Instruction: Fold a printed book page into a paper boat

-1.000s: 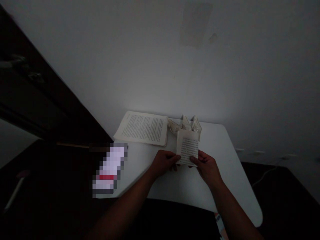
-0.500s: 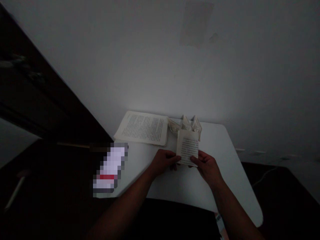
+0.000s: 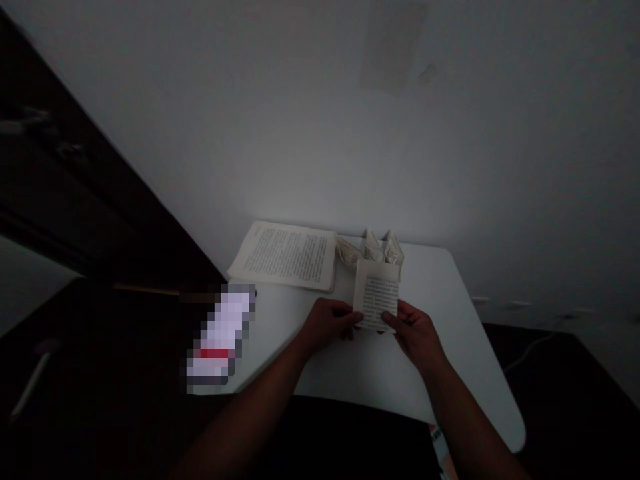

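Observation:
Between my hands is a folded sheet of printed paper (image 3: 377, 290), held upright above the white table. My left hand (image 3: 330, 321) pinches its lower left corner, thumb in front and fingers behind. On the lower right, my right hand (image 3: 416, 331) grips the sheet with its thumb across the print. Just behind the paper stand several folded paper shapes (image 3: 373, 247) with pointed tips, made of printed pages and partly hidden by the sheet. Left of them lies a stack of loose printed pages (image 3: 287, 255).
The white table (image 3: 465, 373) has rounded corners and touches the wall (image 3: 300, 133). At its left edge is a pixelated phone-like object (image 3: 223, 333). A dark door (image 3: 95, 180) stands at left, and a pale cable (image 3: 533, 350) runs on the right.
The paper has tilted very slightly between my hands, its right edge shifting a little to the right. Both hands keep their hold, and everything else stays in place.

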Demonstrator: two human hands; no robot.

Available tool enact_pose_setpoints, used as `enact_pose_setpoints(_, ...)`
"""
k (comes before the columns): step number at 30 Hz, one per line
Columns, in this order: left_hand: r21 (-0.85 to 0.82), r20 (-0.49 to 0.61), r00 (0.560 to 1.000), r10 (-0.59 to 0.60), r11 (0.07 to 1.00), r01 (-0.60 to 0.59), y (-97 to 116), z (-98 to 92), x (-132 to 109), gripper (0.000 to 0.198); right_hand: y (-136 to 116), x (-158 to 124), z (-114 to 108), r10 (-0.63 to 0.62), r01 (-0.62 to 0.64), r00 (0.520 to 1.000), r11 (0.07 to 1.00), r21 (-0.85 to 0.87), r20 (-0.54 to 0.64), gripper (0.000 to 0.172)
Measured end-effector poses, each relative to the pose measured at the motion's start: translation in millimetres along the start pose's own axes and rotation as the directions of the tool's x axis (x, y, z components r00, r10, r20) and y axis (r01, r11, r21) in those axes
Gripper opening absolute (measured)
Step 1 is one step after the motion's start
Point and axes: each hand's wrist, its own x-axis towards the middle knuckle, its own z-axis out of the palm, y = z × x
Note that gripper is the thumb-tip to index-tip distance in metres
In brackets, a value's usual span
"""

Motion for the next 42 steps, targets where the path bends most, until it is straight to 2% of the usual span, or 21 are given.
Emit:
enact_pose_setpoints(9, -0.022, -0.043, 0.999, 0.005, 1.0, -0.006, -2.7, -1.5, 1.3, 0.031, 0.4, 0.8, -0.8, 0.014, -0.014, 1.0, 1.0, -0.006, -0.017, 0.031)
enact_pose_setpoints(15, -0.069, -0.061, 0.998, -0.022, 0.997, 0.018, -0.4, -4.5, 1.8, 0.032, 2.7, 0.9, -3.3, 0.039, -0.041, 0.999, 0.996, -0.073, -0.034, 0.036)
enact_pose_setpoints(20, -0.187, -0.07, 0.997, -0.017, 0.982, 0.004, -5.7, -4.1, 4.2, 0.031, 2.6, 0.5, -4.5, 0.043, -0.046, 0.998, 0.995, -0.093, -0.034, 0.035)
enact_pose_setpoints(24, -0.274, -0.072, 0.997, 0.016, 0.961, -0.035, -7.9, -4.4, 4.3, 0.042, 2.0, 0.4, -4.0, 0.051, -0.053, 0.998, 0.996, -0.069, -0.02, 0.033)
enact_pose_setpoints(29, -0.34, -0.042, 0.994, 0.101, 0.934, -0.109, -6.9, -5.1, 1.9, 0.041, -1.8, -0.8, -1.6, 0.042, -0.042, 0.999, 0.999, 0.005, -0.024, 0.033)
enact_pose_setpoints(31, -0.319, -0.072, 0.984, 0.163, 0.931, -0.178, -7.9, -4.3, 1.4, 0.041, -3.2, -1.2, -1.0, 0.043, -0.042, 0.999, 0.999, 0.025, -0.019, 0.035)
enact_pose_setpoints(34, -0.129, -0.195, 0.926, 0.324, 0.927, -0.352, -10.7, -2.9, 0.9, 0.045, -4.0, -1.7, -1.4, 0.044, -0.044, 0.999, 0.999, 0.031, -0.001, 0.033)
enact_pose_setpoints(37, 0.209, -0.286, 0.802, 0.525, 0.851, -0.482, -12.7, -2.2, -0.3, 0.051, -4.0, -2.2, -2.4, 0.049, -0.049, 0.999, 0.998, 0.031, 0.013, 0.033)
enact_pose_setpoints(39, 0.414, -0.265, 0.719, 0.642, 0.75, -0.517, -12.3, -1.8, -1.7, 0.054, -4.1, -2.6, -3.2, 0.054, -0.055, 0.998, 0.998, 0.032, 0.028, 0.035)
enact_pose_setpoints(42, 0.635, -0.155, 0.642, 0.751, 0.574, -0.517, -7.7, -1.4, -3.8, 0.046, -4.1, -3.4, -4.4, 0.072, -0.074, 0.995, 0.997, 0.028, 0.065, 0.035)
